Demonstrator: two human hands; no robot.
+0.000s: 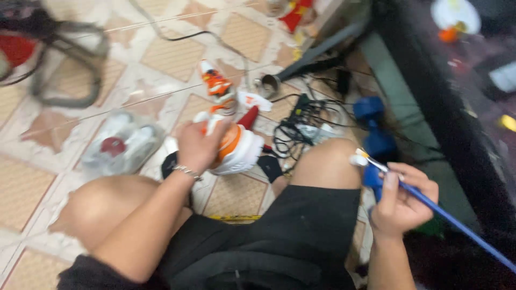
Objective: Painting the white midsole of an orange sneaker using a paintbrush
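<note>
My left hand (196,147) has its grip clenched around an orange and white shoe (236,147), which I hold low over the tiled floor (172,53), at about eleven o'clock from my right knee (325,164). The shoe's white sole faces down and to the right, and my fingers cover its upper end. A thin bracelet (187,171) sits on that wrist.

My right hand (400,201) grips a blue-handled brush (430,207); its pale bristle tip (361,157) points to ten o'clock and sits just beside my right knee, well apart from the shoe. The handle runs off toward four o'clock.

On the floor at twelve o'clock from the held shoe lies a second orange and white shoe (216,85), blurred. At nine o'clock sits a clear plastic bag (121,145) with something red and white inside. A tangle of black cables (301,121) lies at two o'clock, and a blue dumbbell (373,126) stands further right, near the brush tip.
</note>
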